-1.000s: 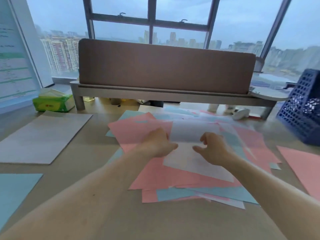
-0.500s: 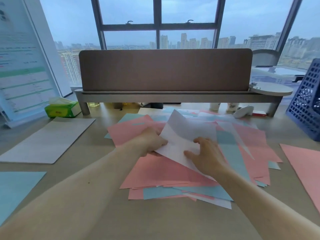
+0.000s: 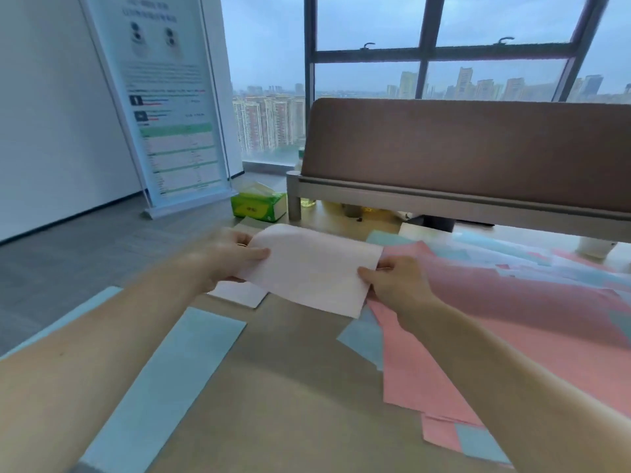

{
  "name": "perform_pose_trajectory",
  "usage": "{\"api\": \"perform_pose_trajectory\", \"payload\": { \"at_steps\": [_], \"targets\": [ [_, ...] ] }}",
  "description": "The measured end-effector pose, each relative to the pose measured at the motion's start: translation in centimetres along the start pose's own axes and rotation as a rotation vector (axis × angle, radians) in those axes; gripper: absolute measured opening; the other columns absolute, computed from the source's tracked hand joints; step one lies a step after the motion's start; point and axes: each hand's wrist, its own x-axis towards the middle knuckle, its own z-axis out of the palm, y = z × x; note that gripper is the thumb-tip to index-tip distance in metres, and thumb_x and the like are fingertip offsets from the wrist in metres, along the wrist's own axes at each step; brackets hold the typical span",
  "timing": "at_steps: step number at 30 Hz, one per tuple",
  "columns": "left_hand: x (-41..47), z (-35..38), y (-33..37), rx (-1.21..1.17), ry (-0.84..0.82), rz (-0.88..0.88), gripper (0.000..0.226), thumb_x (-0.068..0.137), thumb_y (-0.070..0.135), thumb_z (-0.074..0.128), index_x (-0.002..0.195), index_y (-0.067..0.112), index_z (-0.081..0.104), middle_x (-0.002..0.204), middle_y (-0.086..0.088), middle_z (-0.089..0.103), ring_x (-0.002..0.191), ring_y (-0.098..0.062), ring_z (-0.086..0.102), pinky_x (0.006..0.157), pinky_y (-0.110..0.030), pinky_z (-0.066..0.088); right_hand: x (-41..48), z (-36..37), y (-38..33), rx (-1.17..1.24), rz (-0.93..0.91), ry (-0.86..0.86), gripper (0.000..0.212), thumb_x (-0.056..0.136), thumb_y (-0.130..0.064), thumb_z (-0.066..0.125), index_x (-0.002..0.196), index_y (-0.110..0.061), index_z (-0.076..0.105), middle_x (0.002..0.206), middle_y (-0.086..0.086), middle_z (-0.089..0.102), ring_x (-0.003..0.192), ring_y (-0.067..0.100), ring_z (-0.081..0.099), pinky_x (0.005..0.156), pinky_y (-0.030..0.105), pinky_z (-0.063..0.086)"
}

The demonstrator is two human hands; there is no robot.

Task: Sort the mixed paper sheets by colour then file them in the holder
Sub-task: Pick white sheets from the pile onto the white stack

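Lifted clear of the pink-and-blue pile (image 3: 512, 302), the white sheet (image 3: 314, 271) is now hanging over the desk (image 3: 290, 387), above a white stack (image 3: 239, 291). The left hand (image 3: 232, 261) and right hand (image 3: 396, 285) are each pinching one end.

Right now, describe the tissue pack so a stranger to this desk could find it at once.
Start at the long brown partition across the back of the desk and follow it to its left end. Just left of its grey leg sits the tissue pack. It is a bulky bright green block, while the paper sheets nearby lie flat.
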Motion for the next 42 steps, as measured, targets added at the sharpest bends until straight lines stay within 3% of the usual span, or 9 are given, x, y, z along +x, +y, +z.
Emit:
{"api": "perform_pose_trajectory", "payload": {
  "at_steps": [6,12,17,20,22,26,30,35,42],
  "targets": [
    [2.6,-9.2,-6.4,0.038,0.235,0.069,0.031,0.089,0.024,0.078,0.117,0.022,0.065,0.091,-0.009,0.072,0.077,-0.022,0.068,0.066,-0.03,0.051,2.6,11.4,-2.2,-0.019,-0.059,-0.17,0.034,0.088,-0.012,0.073,0.115,-0.018,0.053,0.098,0.008,0.068,0.085,0.023,0.071,0.07,0.037,0.063],
    [5.8,-10.3,-11.3,0.291,0.323,0.008,0.03,0.083,0.026,0.083,0.11,0.019,0.07,0.07,0.004,0.059,0.067,-0.019,0.057,0.059,-0.03,0.038,4.9,16.1,-0.3,-0.147,0.061,-0.166,0.031,0.081,-0.013,0.078,0.1,-0.018,0.054,0.099,0.011,0.068,0.078,0.03,0.073,0.065,0.043,0.063],
    [6.7,-9.4,-11.8,0.428,0.39,0.063,0.029,0.08,0.029,0.083,0.104,0.02,0.07,0.081,0.009,0.068,0.082,-0.018,0.063,0.069,-0.028,0.042,5.4,16.4,0.2,-0.361,-0.026,-0.13,0.027,0.087,-0.008,0.07,0.07,-0.021,0.054,0.073,0.011,0.073,0.066,0.025,0.073,0.07,0.044,0.063],
    [7.2,-8.9,-12.0,0.452,0.375,0.066,0.03,0.08,0.033,0.082,0.104,0.019,0.069,0.089,0.005,0.071,0.086,-0.019,0.065,0.074,-0.029,0.046,5.6,16.2,0.2,-0.417,-0.055,-0.109,0.028,0.089,-0.014,0.072,0.072,-0.025,0.051,0.08,0.008,0.073,0.066,0.02,0.072,0.071,0.043,0.063],
    [7.2,-8.6,-12.1,0.564,0.399,0.068,0.037,0.081,0.042,0.081,0.106,0.019,0.067,0.101,-0.001,0.071,0.094,-0.023,0.063,0.081,-0.034,0.049,5.6,15.4,0.3,-0.458,-0.079,-0.086,0.019,0.089,-0.027,0.074,0.085,-0.021,0.056,0.09,0.006,0.072,0.075,0.02,0.071,0.077,0.043,0.061],
    [5.5,-4.9,-9.3,0.899,0.544,0.214,0.048,0.086,0.055,0.069,0.117,0.018,0.064,0.122,-0.012,0.06,0.117,-0.034,0.052,0.096,-0.045,0.039,4.5,9.7,0.1,-0.516,-0.175,-0.028,0.047,0.09,-0.044,0.07,0.126,-0.016,0.057,0.103,-0.001,0.064,0.091,0.015,0.062,0.079,0.027,0.049],
    [0.1,5.5,-2.2,0.514,0.146,0.533,0.03,0.094,0.045,0.064,0.113,0.021,0.067,0.109,0.0,0.064,0.105,-0.021,0.06,0.09,-0.034,0.047,1.5,-0.3,0.3,-0.603,-0.266,0.128,0.024,0.092,-0.036,0.067,0.106,-0.016,0.068,0.092,-0.001,0.07,0.081,0.009,0.063,0.066,0.015,0.042],
    [-5.8,17.9,3.6,0.356,-0.298,0.379,0.058,0.092,0.039,0.069,0.141,0.012,0.053,0.137,-0.001,0.056,0.124,-0.02,0.054,0.093,-0.023,0.04,-3.6,-13.2,3.2,-0.759,-0.072,0.231,0.045,0.088,-0.037,0.071,0.126,-0.014,0.064,0.116,0.0,0.068,0.103,0.018,0.063,0.086,0.026,0.042],
    [-5.7,21.9,5.1,0.103,-0.236,-0.004,0.046,0.082,0.031,0.081,0.116,0.01,0.058,0.106,-0.004,0.063,0.096,-0.023,0.062,0.074,-0.032,0.053,-8.2,-19.6,6.9,-0.809,0.11,0.203,0.072,0.08,-0.045,0.078,0.139,-0.012,0.054,0.137,0.007,0.06,0.121,0.025,0.058,0.101,0.032,0.043]
  ]
}}
